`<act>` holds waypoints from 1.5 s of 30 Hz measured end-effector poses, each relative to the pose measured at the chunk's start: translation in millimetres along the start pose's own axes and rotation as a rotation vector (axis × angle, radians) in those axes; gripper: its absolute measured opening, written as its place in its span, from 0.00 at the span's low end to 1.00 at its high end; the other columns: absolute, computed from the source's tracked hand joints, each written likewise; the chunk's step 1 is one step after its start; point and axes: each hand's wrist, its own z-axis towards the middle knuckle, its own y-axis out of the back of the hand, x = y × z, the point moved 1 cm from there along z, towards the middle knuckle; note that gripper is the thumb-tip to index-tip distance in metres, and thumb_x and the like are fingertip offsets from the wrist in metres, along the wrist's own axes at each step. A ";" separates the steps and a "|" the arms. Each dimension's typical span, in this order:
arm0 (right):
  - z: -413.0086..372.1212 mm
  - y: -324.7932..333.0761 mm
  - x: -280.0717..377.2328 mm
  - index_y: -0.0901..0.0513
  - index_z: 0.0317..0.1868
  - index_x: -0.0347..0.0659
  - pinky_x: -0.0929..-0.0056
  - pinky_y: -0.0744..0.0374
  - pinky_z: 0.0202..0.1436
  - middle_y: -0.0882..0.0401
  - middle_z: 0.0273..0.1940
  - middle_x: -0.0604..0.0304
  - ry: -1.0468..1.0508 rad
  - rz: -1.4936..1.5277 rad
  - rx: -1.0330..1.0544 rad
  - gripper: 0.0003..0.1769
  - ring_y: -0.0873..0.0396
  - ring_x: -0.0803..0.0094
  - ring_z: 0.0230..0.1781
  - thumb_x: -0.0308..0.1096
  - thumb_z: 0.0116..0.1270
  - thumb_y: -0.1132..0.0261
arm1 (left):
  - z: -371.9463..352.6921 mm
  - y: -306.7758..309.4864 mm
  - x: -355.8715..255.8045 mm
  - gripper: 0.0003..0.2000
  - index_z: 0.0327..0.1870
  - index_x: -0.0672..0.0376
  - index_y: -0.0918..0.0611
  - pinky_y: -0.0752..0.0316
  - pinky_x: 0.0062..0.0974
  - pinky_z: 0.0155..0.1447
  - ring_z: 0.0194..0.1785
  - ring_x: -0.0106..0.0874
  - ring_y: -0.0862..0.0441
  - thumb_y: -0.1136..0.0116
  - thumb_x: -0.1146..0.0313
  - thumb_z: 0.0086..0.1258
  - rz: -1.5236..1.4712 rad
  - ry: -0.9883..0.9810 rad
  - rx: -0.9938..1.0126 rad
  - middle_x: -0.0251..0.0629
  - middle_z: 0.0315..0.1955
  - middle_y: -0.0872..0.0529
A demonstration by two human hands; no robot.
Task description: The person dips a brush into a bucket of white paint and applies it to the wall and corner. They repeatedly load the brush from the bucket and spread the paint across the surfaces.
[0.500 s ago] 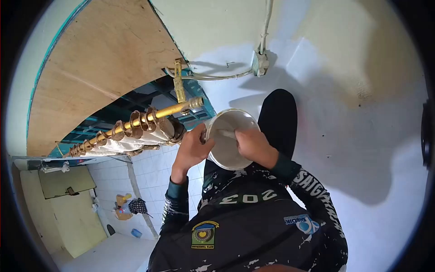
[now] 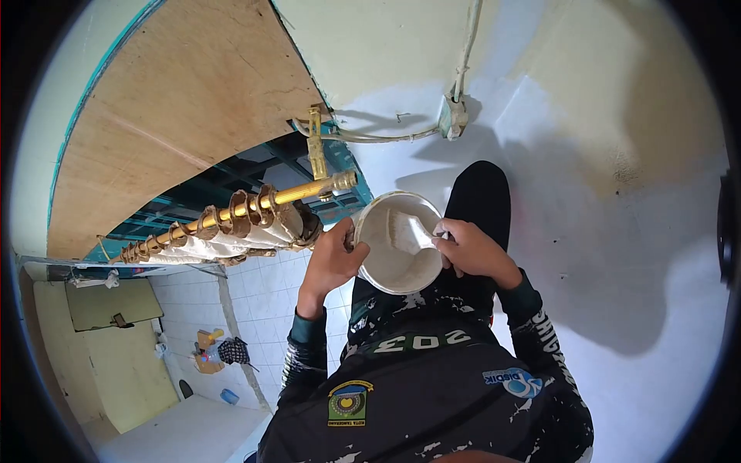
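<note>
Our left hand (image 2: 332, 261) pinches a round white bucket (image 2: 390, 272) by its likely stiff rim, right hand (image 2: 472, 248) a flat white tool (image 2: 407, 234).

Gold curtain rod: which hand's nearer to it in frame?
Left. The left hand, on the bucket's left rim, sits just below the near end of the gold curtain rod; the right hand, holding the tool, is farther right, across the bucket.

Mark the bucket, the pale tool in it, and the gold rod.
Bucket (image 2: 387, 270), head view: inner wall.
Pale tool (image 2: 410, 231), head view: broad end.
Gold rod (image 2: 299, 192), head view: bare stretch near one end.
</note>
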 end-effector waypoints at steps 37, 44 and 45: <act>-59.8 -12.5 -16.8 0.20 0.49 0.33 0.81 0.31 0.20 0.16 0.29 0.58 0.124 0.513 -0.065 0.12 0.29 0.82 0.16 0.35 0.80 0.42 | -36.3 10.6 -11.8 0.09 0.36 0.68 0.26 0.24 0.34 0.25 0.20 0.34 0.15 0.40 0.72 0.67 -0.021 -0.130 -0.141 0.46 0.19 0.19; -77.4 20.6 8.3 0.20 0.51 0.33 0.81 0.32 0.21 0.16 0.30 0.60 0.115 0.415 -0.004 0.14 0.30 0.82 0.16 0.37 0.80 0.40 | -30.5 6.5 -25.1 0.08 0.38 0.68 0.23 0.23 0.32 0.27 0.21 0.33 0.14 0.40 0.71 0.67 -0.036 -0.144 -0.107 0.43 0.19 0.19; -77.1 27.8 5.1 0.20 0.52 0.34 0.81 0.34 0.21 0.15 0.29 0.60 0.101 0.415 0.014 0.14 0.31 0.82 0.16 0.38 0.80 0.39 | -27.2 2.3 -25.6 0.08 0.38 0.68 0.24 0.23 0.31 0.27 0.21 0.32 0.14 0.40 0.72 0.68 -0.099 -0.121 -0.081 0.43 0.19 0.19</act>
